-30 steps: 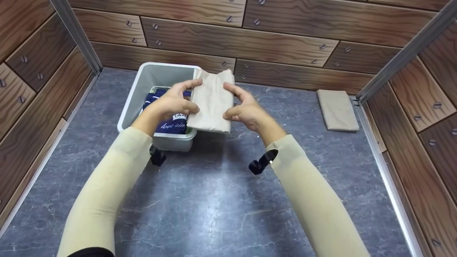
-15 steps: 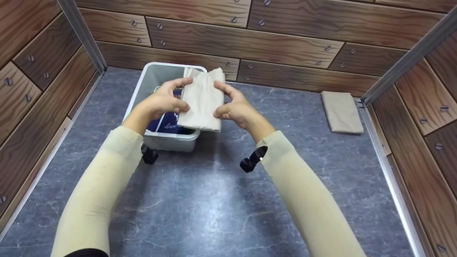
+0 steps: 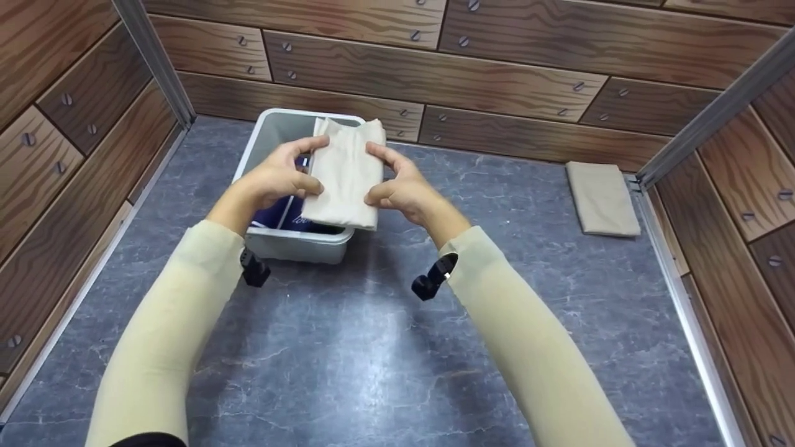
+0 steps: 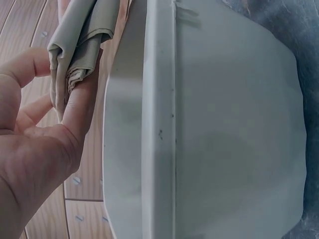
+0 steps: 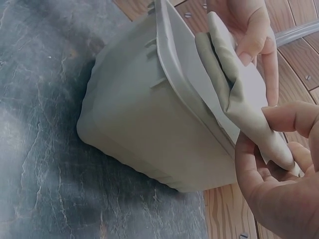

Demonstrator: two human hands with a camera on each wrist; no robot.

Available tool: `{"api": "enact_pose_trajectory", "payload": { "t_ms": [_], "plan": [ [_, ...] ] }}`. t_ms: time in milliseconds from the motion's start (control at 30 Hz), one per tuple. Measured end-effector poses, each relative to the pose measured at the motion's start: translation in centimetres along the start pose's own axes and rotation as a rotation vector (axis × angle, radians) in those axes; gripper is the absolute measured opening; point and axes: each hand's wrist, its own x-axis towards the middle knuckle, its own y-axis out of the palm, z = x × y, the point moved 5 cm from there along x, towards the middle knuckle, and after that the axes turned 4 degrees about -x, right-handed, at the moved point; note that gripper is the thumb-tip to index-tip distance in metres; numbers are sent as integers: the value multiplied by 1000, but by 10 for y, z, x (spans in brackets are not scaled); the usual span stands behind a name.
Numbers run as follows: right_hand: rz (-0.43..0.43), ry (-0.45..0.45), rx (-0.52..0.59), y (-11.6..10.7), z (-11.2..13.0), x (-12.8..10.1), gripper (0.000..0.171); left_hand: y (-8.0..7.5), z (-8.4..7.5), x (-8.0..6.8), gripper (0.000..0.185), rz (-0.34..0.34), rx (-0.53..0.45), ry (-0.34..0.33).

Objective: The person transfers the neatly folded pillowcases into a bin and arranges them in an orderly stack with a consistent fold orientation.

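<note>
Closest to me are the two pale sleeves reaching out over the grey marbled tabletop [image 3: 348,372]. Further on, the left hand [image 3: 276,180] and the right hand [image 3: 400,189] each pinch a side of a folded beige cloth [image 3: 345,177], thumbs on the near face and fingers curled behind, so both grips are closed firmly on the fabric. The cloth hangs over the right part of the grey bin [image 3: 273,133], above its rim rather than resting inside. A navy garment [image 3: 279,214] with white lettering already lies in the bin.

To do this well, I'd say the hands should keep the fold edges pressed together so the layers seen from the left wrist [image 4: 75,55] don't splay, and lower the cloth flat beside the navy piece, clear of the rim. Well beyond, at the far right corner, lies another folded beige cloth [image 3: 602,198].
</note>
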Motion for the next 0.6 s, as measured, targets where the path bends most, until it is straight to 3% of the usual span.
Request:
{"api": "enact_pose_trajectory", "payload": {
  "t_ms": [333,600],
  "plan": [
    [30,8,27,11,-8,5,99,-10,9,-6,96,-13,-7,2],
    [6,6,16,15,-8,5,97,-16,11,-7,94,-27,22,-3]
  ]
}}
